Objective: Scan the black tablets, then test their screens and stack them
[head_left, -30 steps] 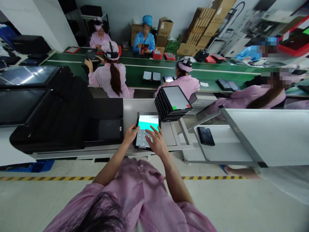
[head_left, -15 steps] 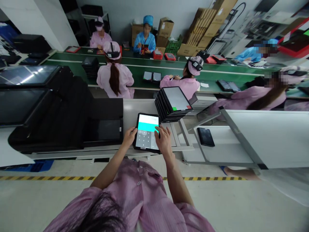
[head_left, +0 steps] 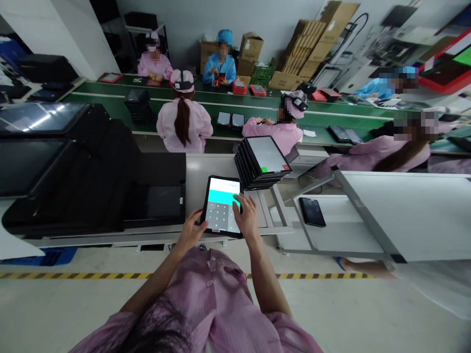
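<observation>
A tablet lies on the white cart top, its lit screen showing a calculator with a keypad and a turquoise band. My left hand grips its lower left corner, thumb over the front edge and fingers along the side. Over the right side of the screen is my right hand, fingers apart and an index fingertip at the turquoise band. Whether that fingertip presses the glass I cannot tell. Just behind the tablet stands a stack of tablets, the top one with a pale screen bearing green and red corner patches.
Black trays holding dark tablets fill the cart's left side. A second cart stands at right, with a dark tablet on its lower shelf. Beyond, several co-workers sit along a green conveyor. Cardboard boxes are stacked behind them.
My left hand has slid down from the tablet's left edge to its lower left corner. My right index finger has shifted slightly left over the screen. A seated co-worker at the conveyor has moved right.
</observation>
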Demonstrator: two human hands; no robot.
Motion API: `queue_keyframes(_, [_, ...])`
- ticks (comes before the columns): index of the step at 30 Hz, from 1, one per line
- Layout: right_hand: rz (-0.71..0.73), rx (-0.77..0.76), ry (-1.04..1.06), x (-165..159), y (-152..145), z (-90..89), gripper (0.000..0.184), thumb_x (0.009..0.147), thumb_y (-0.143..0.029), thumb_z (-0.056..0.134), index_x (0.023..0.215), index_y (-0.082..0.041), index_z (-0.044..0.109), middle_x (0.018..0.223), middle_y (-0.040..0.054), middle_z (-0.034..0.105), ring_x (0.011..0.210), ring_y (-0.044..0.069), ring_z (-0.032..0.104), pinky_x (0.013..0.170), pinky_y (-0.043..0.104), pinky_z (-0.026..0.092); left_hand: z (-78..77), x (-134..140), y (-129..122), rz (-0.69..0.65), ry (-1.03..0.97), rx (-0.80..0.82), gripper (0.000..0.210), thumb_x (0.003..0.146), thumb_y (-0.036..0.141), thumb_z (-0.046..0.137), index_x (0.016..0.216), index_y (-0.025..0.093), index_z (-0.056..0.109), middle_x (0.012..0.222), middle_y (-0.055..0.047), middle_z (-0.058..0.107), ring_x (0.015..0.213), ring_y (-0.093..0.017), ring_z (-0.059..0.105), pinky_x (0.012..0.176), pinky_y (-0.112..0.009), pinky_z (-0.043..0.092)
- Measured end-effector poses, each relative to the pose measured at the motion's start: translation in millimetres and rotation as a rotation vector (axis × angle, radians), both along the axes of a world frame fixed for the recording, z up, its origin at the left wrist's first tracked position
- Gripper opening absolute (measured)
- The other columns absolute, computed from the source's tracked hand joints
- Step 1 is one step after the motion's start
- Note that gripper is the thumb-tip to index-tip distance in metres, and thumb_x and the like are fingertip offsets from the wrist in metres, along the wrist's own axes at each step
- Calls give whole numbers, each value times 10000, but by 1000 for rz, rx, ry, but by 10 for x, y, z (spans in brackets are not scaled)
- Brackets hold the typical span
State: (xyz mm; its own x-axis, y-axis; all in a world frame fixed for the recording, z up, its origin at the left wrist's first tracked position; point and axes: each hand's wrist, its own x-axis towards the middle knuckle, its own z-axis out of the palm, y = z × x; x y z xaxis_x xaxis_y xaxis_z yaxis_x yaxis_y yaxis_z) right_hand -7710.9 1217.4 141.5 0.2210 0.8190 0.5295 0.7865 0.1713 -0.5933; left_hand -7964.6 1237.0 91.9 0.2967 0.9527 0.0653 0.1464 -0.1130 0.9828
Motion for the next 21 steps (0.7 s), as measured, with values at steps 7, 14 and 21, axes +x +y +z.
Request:
queue_keyframes(7, [-65, 64, 87, 46, 57, 35, 322, 1149, -398, 506, 1306, -244, 741, 1282, 109, 827, 1278, 298, 742, 1217, 571, 509, -45, -70, 77, -96, 144, 116, 794, 800, 577, 924, 1479, 239, 690, 1607, -159, 584, 1408, -355, 639, 965, -414, 645])
queue_keyframes(14, [-107, 129, 52, 47, -33, 43, 294, 1153, -354, 508, 1190, -241, 777, 1186, 91, 850, 1249, 278, 769, 1231, 549, 498, -80, -65, 95, -89, 136, 153, 793, 781, 562, 949, 1458, 234, 697, 1559, -158, 607, 1345, -340, 673, 937, -405, 651])
queue_keyframes(21, [-90, 136, -4, 73, -100, 16, 301, 1158, -343, 495, 1183, -246, 779, 1174, 83, 853, 1264, 270, 767, 1222, 539, 502, -153, -52, 89, -82, 75, 142, 776, 778, 550, 948, 1435, 220, 700, 1544, -162, 607, 1356, -341, 666, 935, -391, 642])
